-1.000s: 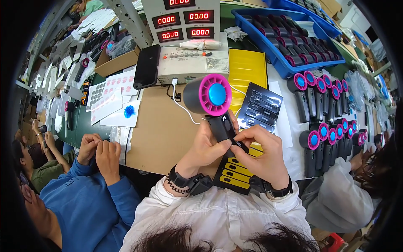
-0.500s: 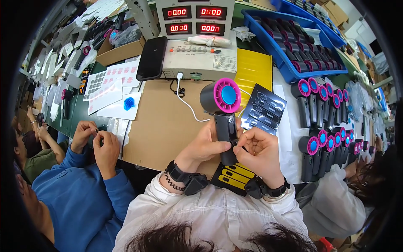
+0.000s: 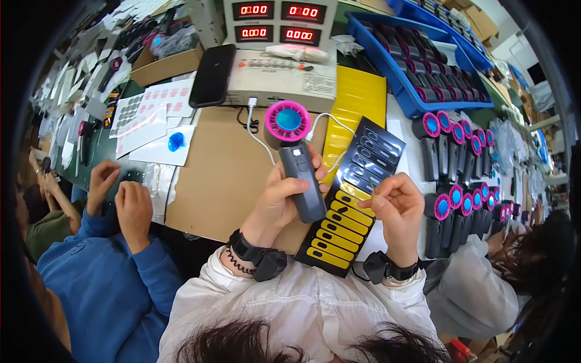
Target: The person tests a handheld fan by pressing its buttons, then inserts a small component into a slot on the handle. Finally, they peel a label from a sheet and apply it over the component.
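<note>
A: Where is the handheld fan point(image 3: 296, 158) to be found?

B: It is held in the left hand point(image 3: 279, 195), above the edge of a brown board point(image 3: 218, 163). The head, ringed in magenta with a blue centre, is tilted up, and the dark grey handle is pointed down and slightly to the right.

A: How is it gripped?

B: The handle is wrapped from behind by the fingers, and the thumb is laid across its front.

A: And the right hand point(image 3: 397, 202)?

B: It is raised over a black label sheet point(image 3: 340, 233), apart from the fan. The thumb and forefinger are brought together at the tips; whether anything small is pinched there cannot be told.

A: What is seen on that sheet?

B: Dark elongated labels are carried on its upper part, and yellow slots are shown on the lower.

A: What else is set out?

B: A white box point(image 3: 284, 81) with red displays is placed behind the board, with a black phone point(image 3: 212, 78) just beside it. To the right, upright fans point(image 3: 431, 158) are stood in rows, and a blue tray point(image 3: 448, 109) filled with dark parts is set behind them.
</note>
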Demonstrator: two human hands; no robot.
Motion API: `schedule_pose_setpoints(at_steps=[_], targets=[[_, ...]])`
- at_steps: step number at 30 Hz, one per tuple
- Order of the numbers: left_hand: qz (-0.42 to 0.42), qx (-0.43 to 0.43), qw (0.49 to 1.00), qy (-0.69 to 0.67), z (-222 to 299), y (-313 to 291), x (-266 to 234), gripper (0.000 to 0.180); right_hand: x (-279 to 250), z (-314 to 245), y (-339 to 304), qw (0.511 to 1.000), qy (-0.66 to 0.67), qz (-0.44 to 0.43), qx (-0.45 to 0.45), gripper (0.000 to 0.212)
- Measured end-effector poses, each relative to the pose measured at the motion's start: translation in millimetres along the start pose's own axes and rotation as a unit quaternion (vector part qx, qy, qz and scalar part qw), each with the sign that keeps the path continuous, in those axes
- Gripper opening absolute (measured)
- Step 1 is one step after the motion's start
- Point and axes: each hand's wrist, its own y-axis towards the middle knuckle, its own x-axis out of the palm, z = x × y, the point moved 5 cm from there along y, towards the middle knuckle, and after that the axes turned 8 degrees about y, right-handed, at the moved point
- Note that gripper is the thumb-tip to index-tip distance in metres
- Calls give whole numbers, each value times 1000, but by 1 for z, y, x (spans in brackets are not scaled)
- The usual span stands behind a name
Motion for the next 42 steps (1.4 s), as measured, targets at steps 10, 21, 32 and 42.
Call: schedule_pose_setpoints(at_steps=[10, 21, 32, 42], targets=[[2, -20, 1000, -13, 1, 0, 1, 45, -48, 21, -28, 989, -133, 41, 42, 24], [-20, -75, 995, -64, -15, 6, -4, 34, -41, 40, -57, 831, -545, 40, -106, 31], [-20, -105, 993, -49, -10, 1, 12, 41, -29, 41, -56, 806, -577, 8, -131, 26], [-62, -101, 991, -68, -6, -3, 21, 45, -32, 40, -52, 789, -604, 13, -115, 22]])
